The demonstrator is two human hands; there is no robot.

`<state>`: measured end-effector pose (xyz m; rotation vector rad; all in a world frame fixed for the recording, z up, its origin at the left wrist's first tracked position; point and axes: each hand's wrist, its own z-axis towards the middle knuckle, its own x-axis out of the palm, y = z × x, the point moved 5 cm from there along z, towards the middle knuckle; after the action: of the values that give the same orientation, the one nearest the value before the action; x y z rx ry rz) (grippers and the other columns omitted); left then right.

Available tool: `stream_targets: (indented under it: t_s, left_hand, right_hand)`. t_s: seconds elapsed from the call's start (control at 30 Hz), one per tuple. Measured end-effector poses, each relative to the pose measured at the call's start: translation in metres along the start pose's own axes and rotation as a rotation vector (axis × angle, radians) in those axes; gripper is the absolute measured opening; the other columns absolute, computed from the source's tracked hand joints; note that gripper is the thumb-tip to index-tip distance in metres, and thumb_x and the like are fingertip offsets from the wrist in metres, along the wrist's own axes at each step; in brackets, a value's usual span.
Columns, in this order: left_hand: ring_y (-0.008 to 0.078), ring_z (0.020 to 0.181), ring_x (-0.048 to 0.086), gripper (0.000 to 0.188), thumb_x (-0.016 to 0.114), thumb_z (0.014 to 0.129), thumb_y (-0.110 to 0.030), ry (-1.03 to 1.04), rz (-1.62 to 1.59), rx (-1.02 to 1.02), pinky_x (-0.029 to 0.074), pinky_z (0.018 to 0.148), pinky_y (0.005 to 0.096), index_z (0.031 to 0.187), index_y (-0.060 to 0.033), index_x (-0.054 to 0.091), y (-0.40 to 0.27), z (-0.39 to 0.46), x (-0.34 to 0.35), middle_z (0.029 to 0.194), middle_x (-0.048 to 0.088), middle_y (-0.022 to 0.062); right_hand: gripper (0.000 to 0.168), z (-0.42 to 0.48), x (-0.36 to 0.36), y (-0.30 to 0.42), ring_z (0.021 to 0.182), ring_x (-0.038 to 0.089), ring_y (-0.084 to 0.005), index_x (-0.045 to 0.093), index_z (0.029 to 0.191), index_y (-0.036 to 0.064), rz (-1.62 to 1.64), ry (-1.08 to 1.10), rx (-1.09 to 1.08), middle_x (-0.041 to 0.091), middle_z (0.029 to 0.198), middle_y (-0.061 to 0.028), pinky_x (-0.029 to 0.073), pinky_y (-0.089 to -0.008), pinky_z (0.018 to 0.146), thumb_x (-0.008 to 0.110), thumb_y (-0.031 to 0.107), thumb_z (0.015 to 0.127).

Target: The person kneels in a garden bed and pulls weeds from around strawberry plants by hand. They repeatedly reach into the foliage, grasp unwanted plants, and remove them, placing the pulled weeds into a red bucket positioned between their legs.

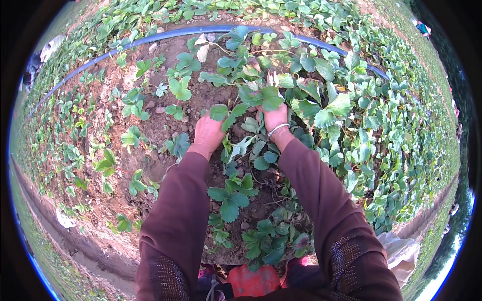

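Both my hands are low among strawberry plants (229, 203) growing in brown soil. My left hand (209, 129) rests at the soil, its fingertips hidden behind a three-part strawberry leaf (219, 112). Just to the right, my right hand (274, 116) wears a pale bangle (278, 129) at the wrist and reaches in under a broad green strawberry leaf (271, 98); its fingers are mostly covered. Whether either hand grips a stem cannot be told. Some dry, whitish leaves (202, 52) stand above my hands.
A blue hose (180, 31) curves across the bed beyond my hands. Dense strawberry foliage (391, 143) fills the right side. A red object (253, 281) lies in front of me at the bottom, and a whitish plastic sack (400, 254) at lower right. Distant people are at the edges.
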<state>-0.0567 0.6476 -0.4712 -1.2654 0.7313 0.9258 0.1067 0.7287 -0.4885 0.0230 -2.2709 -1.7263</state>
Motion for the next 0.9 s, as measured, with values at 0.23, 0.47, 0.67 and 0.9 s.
stream_targets:
  t_s: [0.23,0.47,0.67,0.9]
  left_hand:
    - [0.0237,0.081,0.059,0.023,0.058,0.085,-0.015,-0.295,-0.367,-0.259,0.046,0.077,0.0319,0.105,-0.004,0.058,0.029,-0.013,0.014,0.086,0.061,0.0133]
    - [0.0261,0.078,0.063,0.031,0.064,0.082,-0.029,0.048,-0.234,-0.461,0.047,0.071,0.0357,0.113,-0.0251,0.059,0.009,0.005,0.001,0.091,0.066,0.0071]
    - [0.0214,0.077,0.062,0.018,0.063,0.08,-0.023,-0.128,-0.639,-0.437,0.046,0.069,0.0331,0.098,-0.0189,0.064,0.034,0.004,0.025,0.089,0.066,0.0053]
    - [0.0274,0.074,0.059,0.029,0.061,0.081,-0.025,0.046,-0.189,0.058,0.047,0.069,0.036,0.106,-0.0129,0.059,0.017,-0.001,0.003,0.082,0.061,0.0092]
  right_hand:
    - [0.03,0.0,0.005,-0.001,0.053,0.051,-0.0116,0.06,0.111,-0.001,0.06,0.04,0.05,0.067,0.08,-0.0144,0.041,-0.0255,0.048,0.046,-0.001,0.084]
    - [0.018,0.0,-0.009,0.002,0.042,0.043,-0.0131,0.05,0.094,-0.003,0.316,-0.05,0.027,0.066,0.077,-0.0206,0.036,-0.0262,0.039,0.042,0.014,0.094]
    - [0.012,0.003,-0.001,0.002,0.062,0.059,-0.0154,0.061,0.092,-0.002,0.193,-0.03,-0.049,0.067,0.083,-0.0138,0.046,-0.0266,0.058,0.059,-0.002,0.08]
    - [0.012,0.008,-0.002,0.002,0.07,0.065,-0.0225,0.06,0.085,-0.003,0.269,-0.024,-0.129,0.065,0.083,-0.0121,0.051,-0.0314,0.066,0.06,-0.007,0.073]
